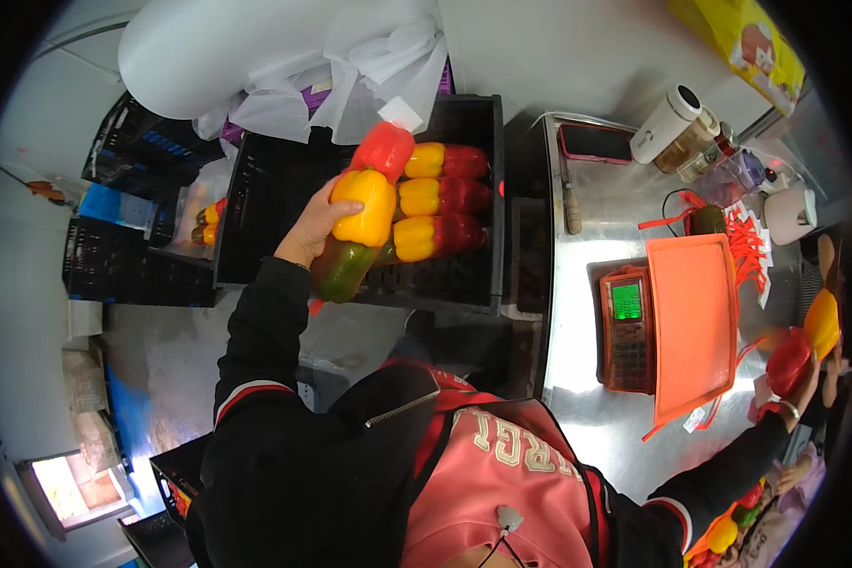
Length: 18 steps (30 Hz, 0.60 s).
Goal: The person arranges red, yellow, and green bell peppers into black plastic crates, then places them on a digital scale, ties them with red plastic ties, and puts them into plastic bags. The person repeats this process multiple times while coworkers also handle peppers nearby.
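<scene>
My left hand [311,224] grips a row of three bell peppers, red [385,150], yellow [363,207] and green [345,270], with the thumb across the yellow one. The row is tilted over a black plastic crate [284,177]. Inside the crate, several more pepper rows [444,197] lie side by side, yellow and red ends showing. Far out at the right rim, my right hand [806,396] holds another set of peppers, with a red [788,362] and a yellow pepper [821,324] visible. Its fingers are partly hidden.
An orange-topped digital scale [692,319] stands on the steel table [575,433], near red tape strips [747,245], a phone [596,143], a knife [572,206] and a white tumbler [667,124]. A plastic film roll [184,57] is behind the crate. Another person's hand [792,474] is lower right, by loose peppers [723,534].
</scene>
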Motion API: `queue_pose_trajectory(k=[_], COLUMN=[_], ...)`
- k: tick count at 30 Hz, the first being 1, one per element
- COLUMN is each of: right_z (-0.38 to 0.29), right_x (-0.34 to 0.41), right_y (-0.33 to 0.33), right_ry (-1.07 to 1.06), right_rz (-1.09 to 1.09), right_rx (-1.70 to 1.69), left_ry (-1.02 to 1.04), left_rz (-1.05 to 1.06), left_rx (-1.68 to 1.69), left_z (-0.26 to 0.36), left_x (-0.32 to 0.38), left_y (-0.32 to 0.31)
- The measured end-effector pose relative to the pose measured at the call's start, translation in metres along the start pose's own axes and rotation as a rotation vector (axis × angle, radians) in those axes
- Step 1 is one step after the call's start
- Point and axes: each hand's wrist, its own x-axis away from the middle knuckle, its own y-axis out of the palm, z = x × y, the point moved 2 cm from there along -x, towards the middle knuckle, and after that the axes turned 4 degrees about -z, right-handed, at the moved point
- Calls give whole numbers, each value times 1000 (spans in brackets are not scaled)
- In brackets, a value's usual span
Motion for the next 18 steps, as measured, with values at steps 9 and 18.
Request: queue_pose_trajectory(k=[9, 18], right_z=[56, 181], right_x=[202, 243], right_y=[404, 656], right_ry=[-40, 241], right_rz=[-593, -982], right_rx=[-568, -19], left_ry=[379, 320], left_rz=[34, -30], left_rx=[-765, 110], left_z=[35, 14], left_x=[-29, -7], left_y=[-94, -197])
